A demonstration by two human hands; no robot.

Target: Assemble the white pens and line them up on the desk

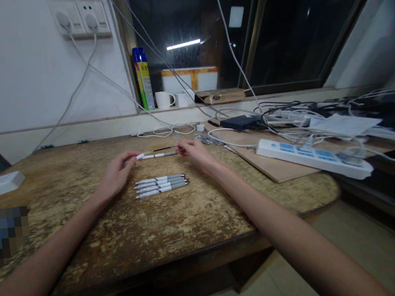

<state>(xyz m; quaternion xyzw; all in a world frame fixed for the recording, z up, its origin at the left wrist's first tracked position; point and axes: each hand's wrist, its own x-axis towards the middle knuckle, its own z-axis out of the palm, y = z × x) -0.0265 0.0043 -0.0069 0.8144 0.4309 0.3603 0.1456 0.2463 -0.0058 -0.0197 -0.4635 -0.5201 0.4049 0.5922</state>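
My left hand (123, 165) is closed, its fingertips pinching a short white pen barrel (139, 157). Across from it, my right hand (192, 151) is closed around the end of a thin pen refill (162, 148), dark with a yellowish part toward the left. Just below the refill, a white-and-grey pen (159, 155) stretches between the two hands; whether the right fingers touch it I cannot tell. Nearer to me, several white pens with grey grips (161, 186) lie side by side on the worn wooden table (151, 239).
To the right, a white power strip (312, 156) rests partly on a brown board (266, 159), among tangled cables and a dark box (240, 122). A spray can (143, 78) and a white mug (164, 100) stand on the windowsill. A white box (0, 185) sits at far left.
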